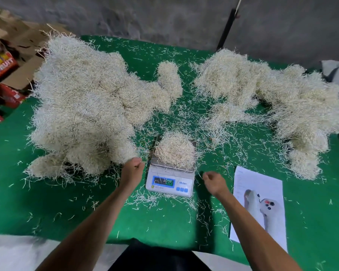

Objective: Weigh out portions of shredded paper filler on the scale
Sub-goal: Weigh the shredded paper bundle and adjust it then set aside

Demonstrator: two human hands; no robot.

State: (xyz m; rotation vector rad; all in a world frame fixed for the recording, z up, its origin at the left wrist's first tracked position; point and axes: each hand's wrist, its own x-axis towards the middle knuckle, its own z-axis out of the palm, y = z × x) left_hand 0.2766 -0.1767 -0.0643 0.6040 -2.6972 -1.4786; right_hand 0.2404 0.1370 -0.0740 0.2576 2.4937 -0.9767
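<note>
A rounded tuft of pale, thin shredded paper filler (175, 150) sits on the steel pan of the white scale (170, 178) on the green table (164, 222), while the left hand (133, 169) pinches a few strands and the right hand (213, 180), fingers curled, holds nothing.

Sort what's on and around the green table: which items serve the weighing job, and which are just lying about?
In use: scale; portion on its pan; left pile; right pile; left hand; right hand.

Lying about: printed sheet; fruit cartons; scattered shreds.
</note>
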